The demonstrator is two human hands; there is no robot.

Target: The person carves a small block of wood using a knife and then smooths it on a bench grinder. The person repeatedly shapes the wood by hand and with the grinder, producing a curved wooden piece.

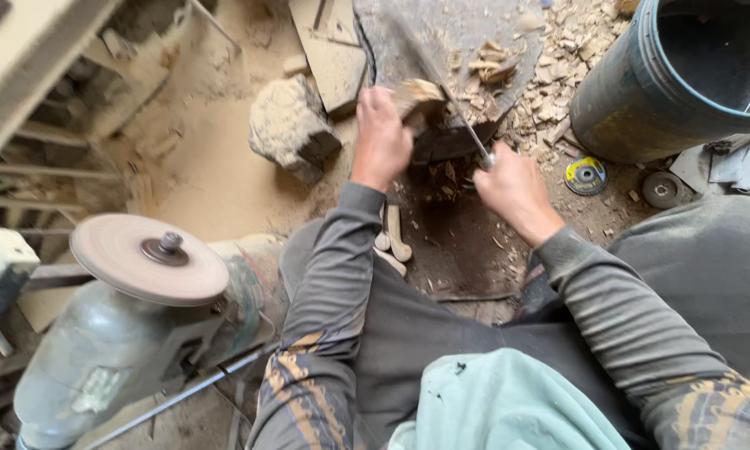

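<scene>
My left hand (381, 137) grips a small pale chunk of wood (417, 97), pressing it down on a dark round chopping block (450, 37). My right hand (515, 190) is closed around the handle of a long thin blade (442, 83), whose edge slants up and to the left over the wood chunk. Wood chips (487, 67) lie on the block beyond the blade. Both arms wear grey long sleeves.
A disc sander (148, 257) on a grey motor stands at my left. A stone block (292, 125) sits left of the chopping block. A blue-grey barrel (683, 75) stands at the upper right, with two abrasive discs (586, 175) below it. Carved wooden pieces (394, 237) lie between my knees.
</scene>
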